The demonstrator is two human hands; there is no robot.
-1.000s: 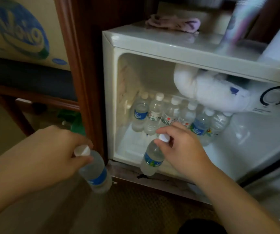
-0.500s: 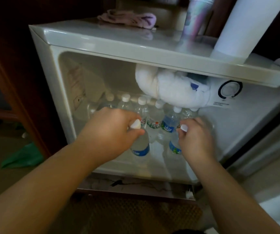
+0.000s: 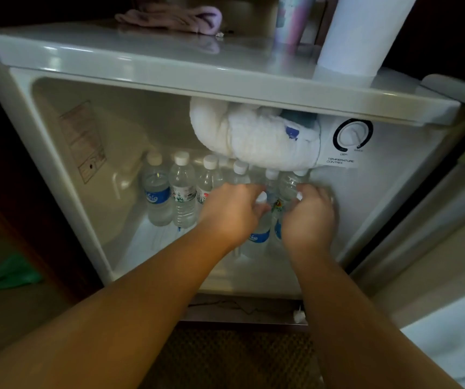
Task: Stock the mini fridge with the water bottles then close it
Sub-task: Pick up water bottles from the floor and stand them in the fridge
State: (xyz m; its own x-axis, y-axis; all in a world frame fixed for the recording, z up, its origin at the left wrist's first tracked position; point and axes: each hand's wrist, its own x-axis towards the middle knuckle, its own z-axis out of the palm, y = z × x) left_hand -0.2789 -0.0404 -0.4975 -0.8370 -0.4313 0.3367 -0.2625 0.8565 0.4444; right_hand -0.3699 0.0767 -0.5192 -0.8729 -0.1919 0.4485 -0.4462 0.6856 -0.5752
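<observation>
Head view looks down into the open mini fridge [image 3: 65, 169], both arms reaching in. The left hand [image 3: 230, 214] is clenched around the neck of a water bottle [image 3: 259, 234] with a blue label, its white cap showing at the thumb; the right hand [image 3: 308, 217] grasps a second bottle [image 3: 277, 230] just beside it, at about 3 o'clock of the first. Both bottles stand upright near the fridge floor, in front of the back row of bottles [image 3: 182, 192], which runs from 9 o'clock towards 3 o'clock under the iced-over freezer box [image 3: 253, 138].

The step in hand looks like setting these two down in a front row. To do it well, I would lower each one straight, keep the bases flat on the floor before letting go, and hold them clear of the row behind so none tips. The free floor lies at 8 o'clock of the hands, so later bottles could go there. The caps should stay under the ice bulge.

Readable writing: "TEMPERATURE CONTROL" under the dial [image 3: 352, 135] at 2 o'clock, with small words at its lower rim too blurred to trust. The blue label on the leftmost back bottle shows a looping logo I cannot read for certain. A sticker [image 3: 84, 141] on the inner left wall is illegible
</observation>
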